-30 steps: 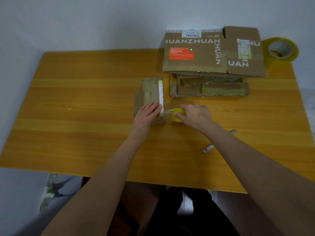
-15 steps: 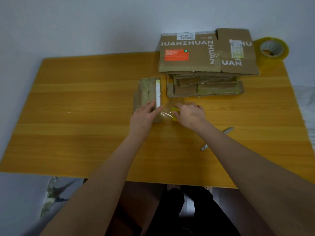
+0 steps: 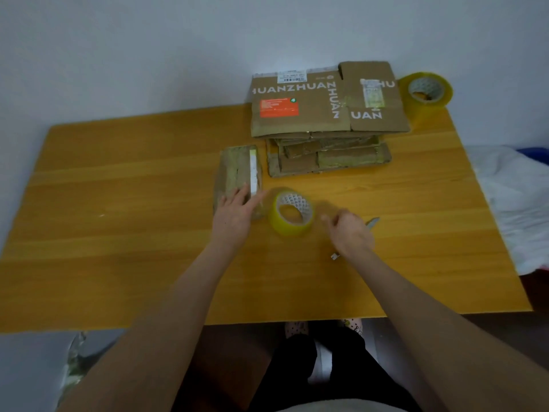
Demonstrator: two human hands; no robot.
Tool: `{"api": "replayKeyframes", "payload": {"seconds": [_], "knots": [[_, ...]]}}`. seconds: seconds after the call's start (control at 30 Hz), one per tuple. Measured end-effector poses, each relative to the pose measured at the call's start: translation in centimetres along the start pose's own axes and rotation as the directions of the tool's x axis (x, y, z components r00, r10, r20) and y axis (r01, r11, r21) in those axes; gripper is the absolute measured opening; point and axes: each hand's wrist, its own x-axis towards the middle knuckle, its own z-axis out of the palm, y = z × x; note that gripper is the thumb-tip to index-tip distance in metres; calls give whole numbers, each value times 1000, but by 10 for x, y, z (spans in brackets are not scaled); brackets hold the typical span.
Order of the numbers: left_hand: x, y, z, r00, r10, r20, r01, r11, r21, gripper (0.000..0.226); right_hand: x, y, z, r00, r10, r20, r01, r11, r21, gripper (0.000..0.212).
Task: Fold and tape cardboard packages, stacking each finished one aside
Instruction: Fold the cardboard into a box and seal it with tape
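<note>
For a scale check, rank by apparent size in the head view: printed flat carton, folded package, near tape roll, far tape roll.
1. printed flat carton
2. folded package
3. near tape roll and far tape roll: look alike at different distances; unranked.

Left half of table: bare wood, wide passage from near edge to far edge. Near strip around both forearms also open.

Centre crowded: package with left hand flat on near end. Tape roll just right, narrow gap. Right hand, blurred, over cutter right of roll.

Far right: cardboard stack at far edge, slim lane between it and package. Second roll at corner beside stack.

Right strip open below stack. White cloth beyond edge.
</note>
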Motion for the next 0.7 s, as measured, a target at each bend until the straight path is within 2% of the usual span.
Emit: {"api": "replayKeyframes", "payload": {"seconds": [0.07,0.17,0.43,0.5,0.53,0.57,0.6,0.7], "knots": [[0,-2,3,1000,8,18,-8,1000,3,59,-3,17,3,989,112,91,-103,990,-98,50],[0,-5,6,1000,13,21,-14,1000,14,55,-1,29,7,975,179,132,-160,977,-144,47],[1,-2,6,999,-38,-2,38,997,-61,48,10,32,14,964,245,105,-240,969,-56,24],[2,-2,4,998,-60,-3,59,993,-107,45,12,32,14,968,230,103,-225,973,-61,8],[2,-2,3,998,-64,-11,63,989,-131,44,13,33,14,971,224,86,-220,974,-44,17],[1,-1,2,998,-66,-21,62,986,-157,43,13,31,12,978,194,71,-194,981,-7,15],[1,-1,1,997,-68,-30,61,980,-188,40,13,27,9,990,139,36,-141,989,54,9],[1,0,-3,991,-124,-49,104,949,-299,30,10,-1,-2,992,-76,-104,101,959,266,16]]}}
